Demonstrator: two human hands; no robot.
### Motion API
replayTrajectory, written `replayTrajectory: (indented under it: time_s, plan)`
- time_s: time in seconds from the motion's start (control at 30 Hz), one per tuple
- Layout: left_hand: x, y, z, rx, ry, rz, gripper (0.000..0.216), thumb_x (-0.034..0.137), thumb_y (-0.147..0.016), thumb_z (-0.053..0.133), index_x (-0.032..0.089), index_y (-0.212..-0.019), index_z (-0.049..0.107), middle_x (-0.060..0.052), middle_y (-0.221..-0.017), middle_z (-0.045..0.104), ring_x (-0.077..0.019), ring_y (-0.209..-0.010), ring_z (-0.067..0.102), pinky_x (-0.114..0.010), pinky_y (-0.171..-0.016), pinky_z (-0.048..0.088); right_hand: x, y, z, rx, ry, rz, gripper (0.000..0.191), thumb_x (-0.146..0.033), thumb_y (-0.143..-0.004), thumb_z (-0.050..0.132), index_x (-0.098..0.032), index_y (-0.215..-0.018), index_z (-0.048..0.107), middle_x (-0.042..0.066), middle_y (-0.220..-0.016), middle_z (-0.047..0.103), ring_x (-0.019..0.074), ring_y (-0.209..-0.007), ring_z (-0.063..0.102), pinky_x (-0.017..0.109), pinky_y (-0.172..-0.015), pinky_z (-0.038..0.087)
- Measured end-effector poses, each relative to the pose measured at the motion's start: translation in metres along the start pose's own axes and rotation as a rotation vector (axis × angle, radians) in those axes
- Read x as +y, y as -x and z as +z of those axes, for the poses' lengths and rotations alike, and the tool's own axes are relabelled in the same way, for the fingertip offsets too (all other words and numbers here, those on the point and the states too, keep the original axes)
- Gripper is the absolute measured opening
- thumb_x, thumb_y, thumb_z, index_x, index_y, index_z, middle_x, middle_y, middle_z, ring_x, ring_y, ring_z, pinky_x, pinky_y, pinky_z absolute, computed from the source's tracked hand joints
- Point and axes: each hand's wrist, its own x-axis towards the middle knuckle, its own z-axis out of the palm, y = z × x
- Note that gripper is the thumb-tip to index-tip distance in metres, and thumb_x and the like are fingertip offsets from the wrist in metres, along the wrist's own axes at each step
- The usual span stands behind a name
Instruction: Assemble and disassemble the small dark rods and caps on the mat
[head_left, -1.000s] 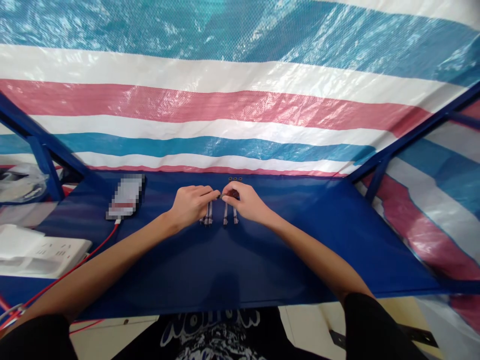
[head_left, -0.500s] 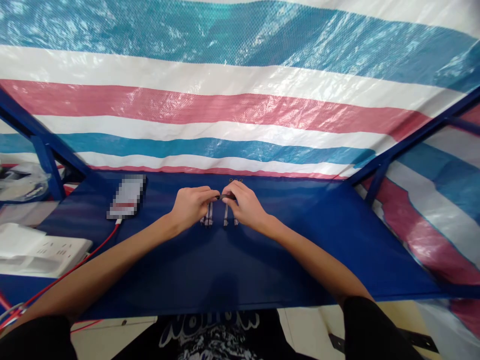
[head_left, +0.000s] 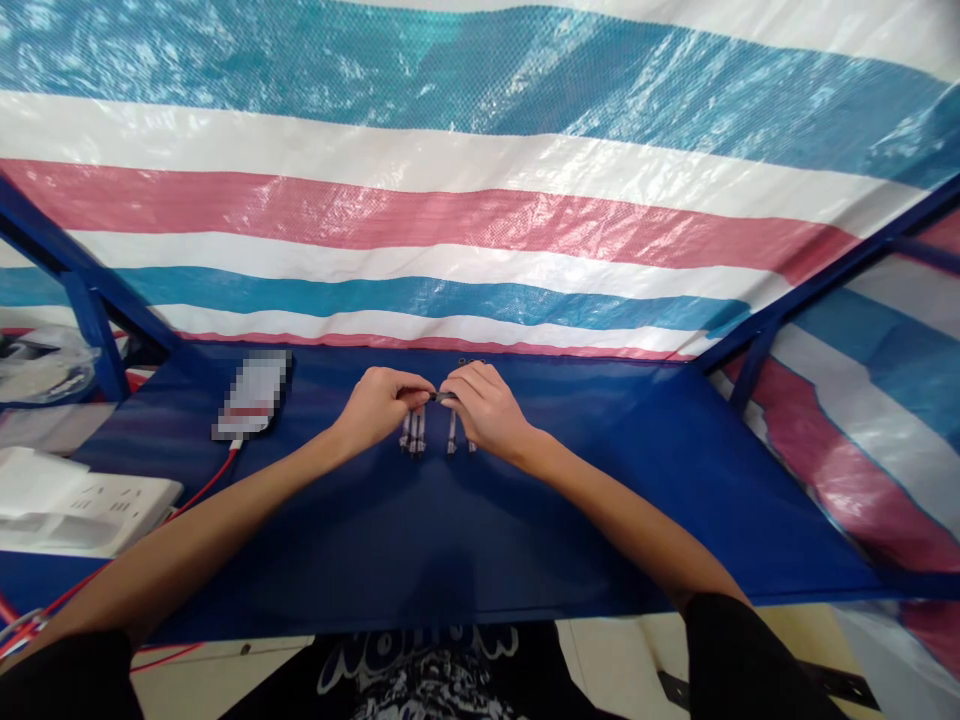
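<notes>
The left hand is curling in, now baring more of three slim pieces beneath, and its nearly closed fingertips are pinching a small dark piece. That piece is bridging both hands, keeping the work two-handed: the right hand, fingers curled, is gripping the other end.

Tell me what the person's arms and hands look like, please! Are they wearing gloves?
No gloves! The left hand and right hand are both bare. No watch or bracelet shows on the wrists. The forearms are bare too, up to plain black sleeves, with no writing that I can see on them.
</notes>
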Motion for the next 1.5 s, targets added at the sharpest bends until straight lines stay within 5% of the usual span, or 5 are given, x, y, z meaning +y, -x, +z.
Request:
replayTrajectory:
  time_s: [0.43,0.67,0.9,1.23,1.5]
  plan:
    - [0.003,-0.002,-0.002,-0.104,0.216,-0.056,0.021,0.027,-0.074,0.054,0.014,-0.07,0.072,0.001,-0.051,0.059,-0.0067,-0.042,0.043,-0.018,-0.041,0.034,0.0,0.001,0.0,-0.006,0.048,-0.038,0.026,-0.02,-0.097,0.034,-0.016,-0.093,0.06,0.012,-0.093,0.06,0.0225,-0.089,0.048,0.037,-0.078,0.037]
    - [-0.011,-0.015,-0.013,0.135,0.267,-0.036,0.03,0.033,-0.082,0.051,0.013,-0.075,0.072,-0.002,-0.052,0.059,-0.0099,-0.044,0.049,-0.02,-0.043,0.035,-0.017,0.005,0.002,-0.034,-0.039,-0.143,0.026,-0.012,-0.095,0.038,-0.022,-0.082,0.058,0.006,-0.095,0.059,0.0193,-0.098,0.051,0.042,-0.097,0.035]
    - [-0.001,-0.004,-0.008,0.178,-0.135,0.094,0.023,0.026,-0.083,0.053,0.02,-0.084,0.074,-0.002,-0.075,0.073,-0.0159,-0.065,0.064,-0.025,-0.061,0.047,-0.002,-0.002,-0.005,0.254,-0.105,0.249,0.019,-0.021,-0.094,0.04,-0.017,-0.096,0.059,0.012,-0.099,0.06,0.0225,-0.099,0.052,0.039,-0.089,0.04]
    - [-0.002,-0.003,-0.002,0.149,-0.213,0.198,0.022,0.025,-0.089,0.051,0.02,-0.09,0.072,-0.002,-0.088,0.074,-0.0164,-0.077,0.067,-0.025,-0.069,0.049,0.013,-0.007,-0.016,-0.117,-0.364,0.279,0.027,-0.033,-0.096,0.042,-0.018,-0.096,0.064,0.005,-0.09,0.068,0.0156,-0.079,0.061,0.027,-0.075,0.042]
    - [-0.006,0.002,0.001,0.375,-0.392,0.592,0.02,0.018,-0.091,0.05,0.018,-0.091,0.071,-0.003,-0.085,0.074,-0.0121,-0.07,0.066,-0.023,-0.064,0.048,0.007,-0.008,-0.021,-0.209,-0.609,0.465,0.046,-0.047,-0.097,0.034,-0.017,-0.064,0.046,-0.004,-0.057,0.044,0.0084,-0.053,0.041,0.022,-0.057,0.031]
